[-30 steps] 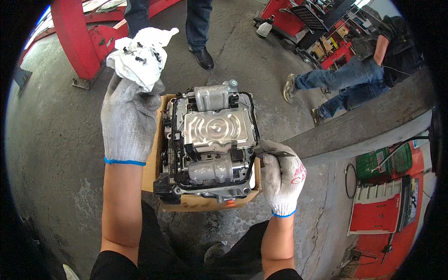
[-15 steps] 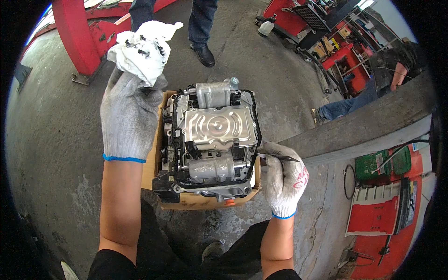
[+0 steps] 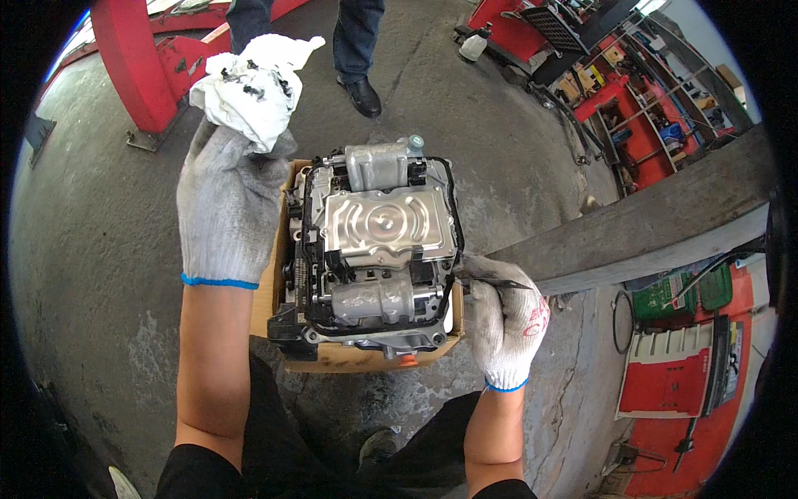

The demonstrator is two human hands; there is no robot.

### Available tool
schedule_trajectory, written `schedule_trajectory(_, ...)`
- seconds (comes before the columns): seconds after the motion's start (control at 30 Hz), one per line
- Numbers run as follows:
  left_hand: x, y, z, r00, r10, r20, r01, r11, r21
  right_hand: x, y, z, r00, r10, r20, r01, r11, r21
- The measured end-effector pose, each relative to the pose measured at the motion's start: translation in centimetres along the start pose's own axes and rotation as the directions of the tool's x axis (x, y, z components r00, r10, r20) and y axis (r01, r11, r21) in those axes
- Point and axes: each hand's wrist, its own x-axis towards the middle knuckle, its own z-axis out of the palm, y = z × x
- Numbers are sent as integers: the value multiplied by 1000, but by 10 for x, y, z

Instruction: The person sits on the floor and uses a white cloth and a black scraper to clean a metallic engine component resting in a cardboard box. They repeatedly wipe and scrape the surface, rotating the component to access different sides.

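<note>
My left hand [image 3: 229,200], in a grey-white knit glove with a blue cuff edge, is closed on a crumpled white wipe [image 3: 249,96] smeared with black. It is raised left of a transmission control unit [image 3: 386,224], which has a shiny stamped metal cover, two silver cylinders and a black gasket round its edge. The unit sits in a cardboard box [image 3: 349,363]. At the unit's right edge, my gloved right hand [image 3: 509,320] pinches a thin dark pointed tool [image 3: 504,284]. My fingers hide the tool's other end, so its exact kind is unclear.
A person's legs [image 3: 356,50] stand beyond the box, close to a red lift post [image 3: 137,71]. A thick grey beam [image 3: 632,220] crosses at the right. Behind it are red shelves [image 3: 640,137]; a red and white case [image 3: 669,374] is at the lower right.
The other person at the far right has left the view. Both my hands keep nearly the same place and the same grip. The view has shifted slightly.
</note>
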Motion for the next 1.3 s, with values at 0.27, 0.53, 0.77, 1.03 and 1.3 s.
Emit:
schedule_trajectory(0.27, 0, 4, 5, 995, -72, -70, 61, 987, -148, -3, -1, -1, 999, 39, 9, -39, 999, 31)
schedule_trajectory(0.53, 3, -2, -2, 999, 33, -8, -33, 999, 18, -7, -2, 0, 995, 97, 7, -97, 993, 72)
schedule_trajectory(0.77, 2, 3, 3, 997, -54, -47, 48, 992, -114, -10, -3, -1, 993, 119, 15, -120, 990, 72)
schedule_trajectory(1.03, 4, 1, -1, 995, -63, -73, 51, 987, -151, -13, -14, -8, 975, 214, -67, -197, 960, 200)
schedule_trajectory(1.3, 2, 4, 2, 998, -42, -47, 35, 991, -132, -13, -9, -10, 968, 251, -26, -238, 942, 238)
